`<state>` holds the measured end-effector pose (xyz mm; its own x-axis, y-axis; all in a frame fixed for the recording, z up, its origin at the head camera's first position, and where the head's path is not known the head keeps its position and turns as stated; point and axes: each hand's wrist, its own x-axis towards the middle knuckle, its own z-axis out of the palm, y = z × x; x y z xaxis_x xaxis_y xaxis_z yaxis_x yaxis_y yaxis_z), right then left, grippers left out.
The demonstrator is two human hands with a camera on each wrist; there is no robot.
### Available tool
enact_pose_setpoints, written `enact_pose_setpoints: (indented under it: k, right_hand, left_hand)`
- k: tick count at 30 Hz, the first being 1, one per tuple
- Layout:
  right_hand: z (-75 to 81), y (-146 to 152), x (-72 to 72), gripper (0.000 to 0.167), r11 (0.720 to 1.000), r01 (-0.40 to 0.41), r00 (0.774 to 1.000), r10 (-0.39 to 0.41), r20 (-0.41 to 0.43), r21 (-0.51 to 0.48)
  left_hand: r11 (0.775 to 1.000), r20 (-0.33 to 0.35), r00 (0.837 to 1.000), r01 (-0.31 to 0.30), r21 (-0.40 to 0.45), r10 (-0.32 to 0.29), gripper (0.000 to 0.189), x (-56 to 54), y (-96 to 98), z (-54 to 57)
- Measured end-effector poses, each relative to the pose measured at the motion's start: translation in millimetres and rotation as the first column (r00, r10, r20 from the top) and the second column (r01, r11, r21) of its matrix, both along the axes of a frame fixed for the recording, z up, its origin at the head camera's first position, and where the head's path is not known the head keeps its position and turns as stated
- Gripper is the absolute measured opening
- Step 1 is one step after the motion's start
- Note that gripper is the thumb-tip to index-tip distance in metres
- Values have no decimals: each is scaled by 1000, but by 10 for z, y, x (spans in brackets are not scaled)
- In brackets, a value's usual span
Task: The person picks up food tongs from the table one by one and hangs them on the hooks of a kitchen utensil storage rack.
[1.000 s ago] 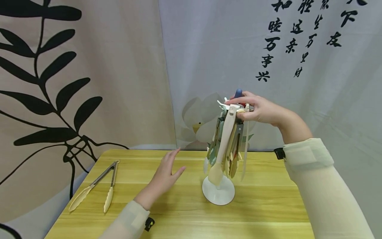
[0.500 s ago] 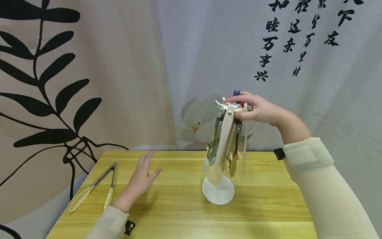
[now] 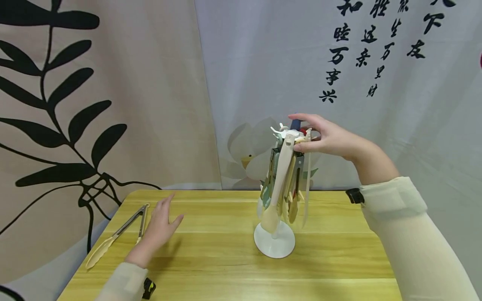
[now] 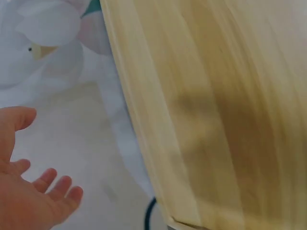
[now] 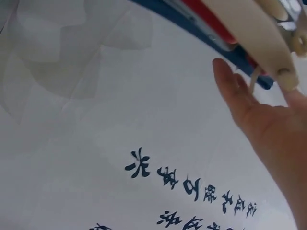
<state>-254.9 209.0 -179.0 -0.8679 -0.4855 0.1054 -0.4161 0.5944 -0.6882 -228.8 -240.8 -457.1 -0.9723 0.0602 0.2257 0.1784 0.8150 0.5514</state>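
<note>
A white utensil stand (image 3: pixel 274 244) with a round base stands upright on the table in the head view. Around its top hang several utensils, among them a cream-ended spatula (image 3: pixel 272 215) facing me and a blue handle (image 3: pixel 296 124) at the back. My right hand (image 3: pixel 331 140) is at the stand's top, index finger raised above the hooks and thumb by the front handles; its other fingers are partly hidden. Metal tongs (image 3: pixel 121 229) with cream tips lie spread at the table's left. My left hand (image 3: pixel 156 232), fingers extended, hovers just right of the tongs and covers part of one arm.
The wooden table (image 3: pixel 211 267) has its back edge close to a hanging cloth (image 3: pixel 169 104) printed with leaves and characters. A black cable-like curve (image 3: pixel 11 292) shows at the lower left.
My left hand has moved left, away from the stand and to the tongs. The right hand's index finger has lifted from the stand's top. The stand and tongs stay in place.
</note>
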Motion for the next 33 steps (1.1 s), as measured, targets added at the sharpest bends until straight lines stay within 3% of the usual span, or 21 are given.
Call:
enact_pose_setpoints:
  k: [8, 14, 17, 22, 33]
  right_hand:
    - [51, -163, 154, 76, 986, 116, 992, -109, -66, 117]
    - [101, -338, 253, 83, 936, 220, 971, -183, -155, 276]
    - [104, -414, 283, 87, 907, 260, 963, -221, -152, 333]
    - [99, -499, 300, 88, 878, 297, 955, -262, -142, 375]
    - [68, -559, 286, 85, 834, 349, 937, -297, -186, 427]
  left_hand:
    - [992, 74, 992, -94, -89, 101, 80, 18, -278, -201]
    - [975, 120, 977, -154, -159, 174, 83, 41, -522, -288]
    - [965, 177, 960, -186, -185, 219, 90, 61, -636, -299]
    - [957, 304, 913, -226, -183, 273, 101, 104, -809, -296]
    - [921, 496, 776, -312, -234, 389, 131, 123, -1111, -262]
